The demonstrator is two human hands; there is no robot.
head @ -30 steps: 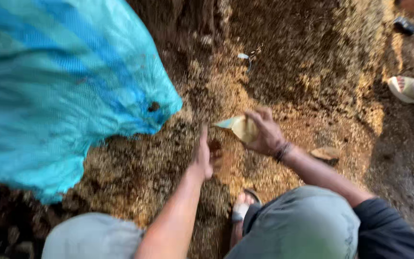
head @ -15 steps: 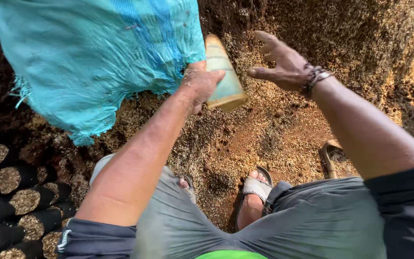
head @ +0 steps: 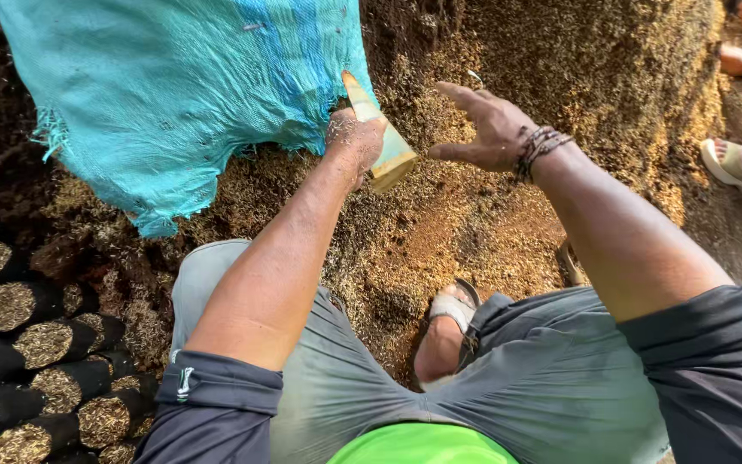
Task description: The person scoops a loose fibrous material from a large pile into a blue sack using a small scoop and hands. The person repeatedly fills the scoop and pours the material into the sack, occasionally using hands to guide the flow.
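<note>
My left hand [head: 352, 137] was closed around a pale, flat-sided plastic scoop [head: 381, 137], gripping it by the middle with its cut end tilted up toward the edge of the turquoise woven sack [head: 173, 94]. The scoop sat just beside the sack's lower right corner, touching or nearly touching the fabric; I could not tell which. Husk and soil dust clung to my knuckles. My right hand [head: 483, 129] was open and held nothing, fingers spread and hovering above the heap of brown husk and soil mix [head: 491, 232], just right of the scoop. A beaded bracelet [head: 541, 146] circled that wrist.

The sack lay slumped on the heap, its frayed hem hanging down on the left. At the lower left stood rows of small black nursery bags [head: 36, 369] filled with the same mix. My sandalled foot [head: 448, 331] rested on the heap between my knees. At the right edge another person's sandalled foot [head: 736, 167] showed.
</note>
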